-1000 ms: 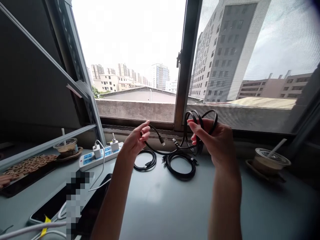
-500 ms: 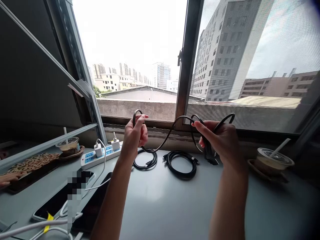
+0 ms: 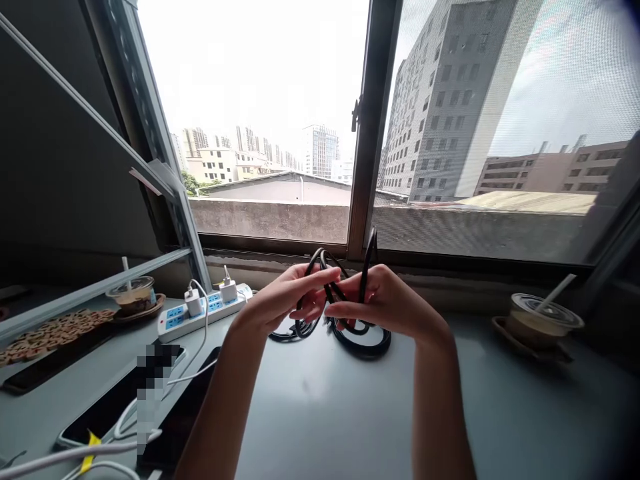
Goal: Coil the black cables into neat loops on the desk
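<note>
Black cable (image 3: 369,257), bent in loops, is pinched between the left hand (image 3: 280,303) and the right hand (image 3: 395,307), both grips closed on it, equally near. The loops rise toward 12 o'clock above the bench (image 3: 325,413). Another coil (image 3: 373,348) lies just behind.

1. A grey table (image 3: 320,413) runs under the window.
2. Far middle: two coiled black cables (image 3: 367,347) lie side by side.
3. Far left: a white power strip (image 3: 200,315), a left cup (image 3: 134,297) on a saucer, and a tray (image 3: 30,373) of wooden pieces.
4. Near left: two phones (image 3: 100,413) and a white cord (image 3: 55,459).
5. Far right: a right cup (image 3: 543,320) with a straw.
</note>
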`<state>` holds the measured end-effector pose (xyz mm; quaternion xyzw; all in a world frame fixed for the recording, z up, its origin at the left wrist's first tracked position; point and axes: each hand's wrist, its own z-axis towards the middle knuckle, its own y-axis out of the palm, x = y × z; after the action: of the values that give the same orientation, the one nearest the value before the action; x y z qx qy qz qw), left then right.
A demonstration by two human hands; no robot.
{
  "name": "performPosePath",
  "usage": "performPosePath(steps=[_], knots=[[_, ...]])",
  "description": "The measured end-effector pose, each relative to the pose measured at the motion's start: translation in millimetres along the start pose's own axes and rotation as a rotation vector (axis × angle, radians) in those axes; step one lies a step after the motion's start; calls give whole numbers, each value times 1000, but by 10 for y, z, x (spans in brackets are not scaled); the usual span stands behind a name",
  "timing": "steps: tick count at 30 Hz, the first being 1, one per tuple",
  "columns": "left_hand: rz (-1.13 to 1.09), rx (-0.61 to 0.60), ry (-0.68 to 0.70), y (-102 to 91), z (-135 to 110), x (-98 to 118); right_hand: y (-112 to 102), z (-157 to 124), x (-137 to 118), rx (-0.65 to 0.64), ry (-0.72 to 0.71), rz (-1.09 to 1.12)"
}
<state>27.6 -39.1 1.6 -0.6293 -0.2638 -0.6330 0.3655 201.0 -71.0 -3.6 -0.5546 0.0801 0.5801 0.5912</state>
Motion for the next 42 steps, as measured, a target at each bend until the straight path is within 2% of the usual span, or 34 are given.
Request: performPosePath(steps=[3,7,11,16,20,24,27,30,32,35,39,42], knots=[[-21,62,91,45,-3,4,-52,-18,23,70,-34,-96],[-29,141,148,60,-4,20,-112,-29,62,278,-44,-151],[-30,289,195,42,-10,34,-184,-59,137,464,-4,-74],[16,429,308,-14,-9,28,-322,-159,237,790,63,55],[44,523,365,-137,-32,23,-401,-264,244,907,115,144],[101,499,334,-192,-65,28,-409,-318,167,825,76,354],[128,476,306,-156,-64,34,-366,-312,75,716,28,498],[174,463,239,-115,-45,34,-289,-276,4,655,-34,548],[212,486,221,-109,-34,28,-230,-244,-20,610,-52,539],[236,542,228,-132,-24,12,-165,-198,-22,519,-5,465],[234,604,237,-174,-11,-6,-144,-141,28,535,48,323],[240,594,247,-162,-5,1,-121,-83,81,489,109,211]])
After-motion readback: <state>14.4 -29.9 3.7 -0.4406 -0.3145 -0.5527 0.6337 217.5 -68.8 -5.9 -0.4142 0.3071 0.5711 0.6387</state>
